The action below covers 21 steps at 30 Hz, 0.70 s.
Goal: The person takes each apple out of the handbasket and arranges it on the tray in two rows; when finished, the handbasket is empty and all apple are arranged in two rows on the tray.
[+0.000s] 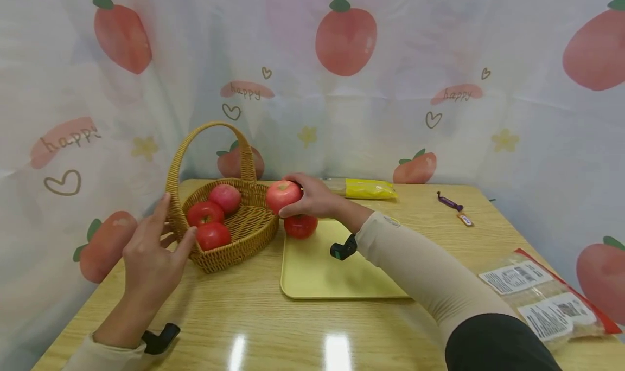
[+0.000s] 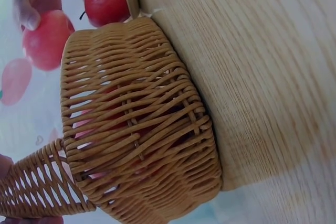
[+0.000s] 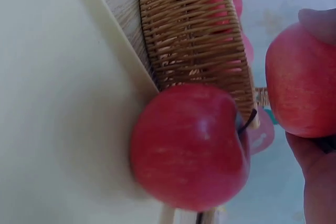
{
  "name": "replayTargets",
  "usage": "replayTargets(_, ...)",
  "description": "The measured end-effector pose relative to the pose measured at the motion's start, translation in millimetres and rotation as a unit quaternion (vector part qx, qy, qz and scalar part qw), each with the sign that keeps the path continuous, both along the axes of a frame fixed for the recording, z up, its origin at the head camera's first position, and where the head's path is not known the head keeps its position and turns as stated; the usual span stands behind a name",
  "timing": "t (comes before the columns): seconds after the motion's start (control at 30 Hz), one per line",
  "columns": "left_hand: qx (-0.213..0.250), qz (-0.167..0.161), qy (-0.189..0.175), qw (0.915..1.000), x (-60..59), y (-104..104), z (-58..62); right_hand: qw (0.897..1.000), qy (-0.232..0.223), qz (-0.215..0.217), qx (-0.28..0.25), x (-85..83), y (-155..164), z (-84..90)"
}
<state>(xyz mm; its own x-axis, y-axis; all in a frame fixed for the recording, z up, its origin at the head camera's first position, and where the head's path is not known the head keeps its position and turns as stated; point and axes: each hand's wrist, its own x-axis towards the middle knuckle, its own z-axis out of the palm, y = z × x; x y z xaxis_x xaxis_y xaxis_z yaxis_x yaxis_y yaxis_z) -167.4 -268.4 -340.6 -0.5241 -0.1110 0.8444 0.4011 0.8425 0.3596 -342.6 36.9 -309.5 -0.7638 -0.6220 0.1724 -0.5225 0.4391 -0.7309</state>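
Note:
My right hand holds a pinkish-red apple in the air beside the right rim of the wicker basket. Below it, a darker red apple rests on the yellow tray, its stem showing in the right wrist view. Three red apples lie inside the basket, toward its left side. My left hand grips the basket's handle near its left base; the left wrist view shows fingertips on both edges of the handle.
A clear bag with a red edge and white labels lies at the right. Behind the tray is a long yellow-and-clear package. Two small wrapped sweets lie at the back right. A fruit-print curtain hangs behind the table.

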Motion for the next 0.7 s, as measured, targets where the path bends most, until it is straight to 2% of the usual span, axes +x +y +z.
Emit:
replayTargets(0.27, 0.003, -0.006, -0.002, 1.0, 1.7, 1.4, 2.4, 1.0, 0.0, -0.017, -0.002, 0.7, 21.1, -6.9)
replayTargets(0.7, 0.004, -0.002, -0.009, 0.9999, 1.6, 2.0, 3.3, 0.998, -0.02, -0.046, -0.045, 4.1, 48.8, -15.4)
